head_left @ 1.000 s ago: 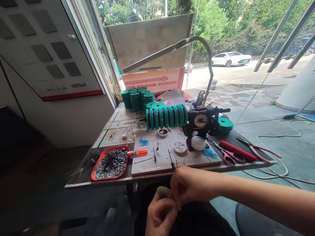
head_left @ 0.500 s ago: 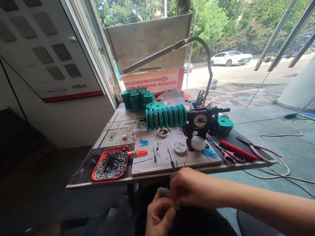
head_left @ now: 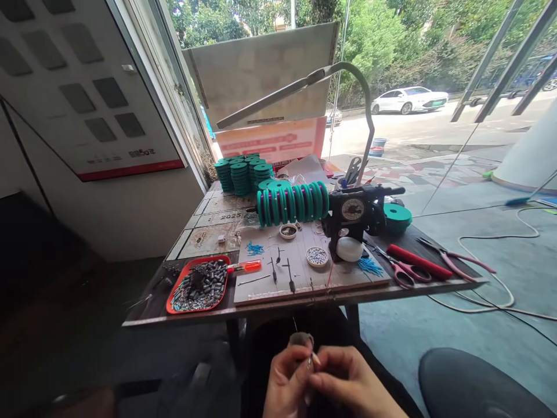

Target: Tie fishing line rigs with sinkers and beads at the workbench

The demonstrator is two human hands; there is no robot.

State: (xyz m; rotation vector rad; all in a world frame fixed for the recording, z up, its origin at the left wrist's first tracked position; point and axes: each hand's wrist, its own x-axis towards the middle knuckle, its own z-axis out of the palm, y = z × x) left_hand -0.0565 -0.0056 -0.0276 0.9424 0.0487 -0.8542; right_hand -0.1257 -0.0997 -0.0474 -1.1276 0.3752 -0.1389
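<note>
My left hand [head_left: 288, 377] and my right hand [head_left: 348, 376] meet in front of the table edge, over my lap. Their fingertips pinch together around something small and partly shiny, too tiny to name. A pale wrap covers a fingertip of the left hand, and a thin strand stands up just beyond it. On the light board [head_left: 261, 293], nearest the hands, lies a dark weight on a thin stem [head_left: 291, 283]. Similar stemmed pieces lie to its left. A small round dish of pale beads [head_left: 317, 256] sits farther back on the board.
A red tray [head_left: 169, 302] of dark cylinders stands left, beside an orange-handled tool [head_left: 246, 266]. Green spools fill a black winder [head_left: 352, 212]; more green spools [head_left: 240, 177] are stacked behind. Scissors [head_left: 404, 276], a red rod [head_left: 418, 262] and pliers [head_left: 456, 261] lie right.
My right hand has drawn back from the board's front edge toward me, and both hands now pinch together lower down. The nearest stemmed weight lies farther left on the board.
</note>
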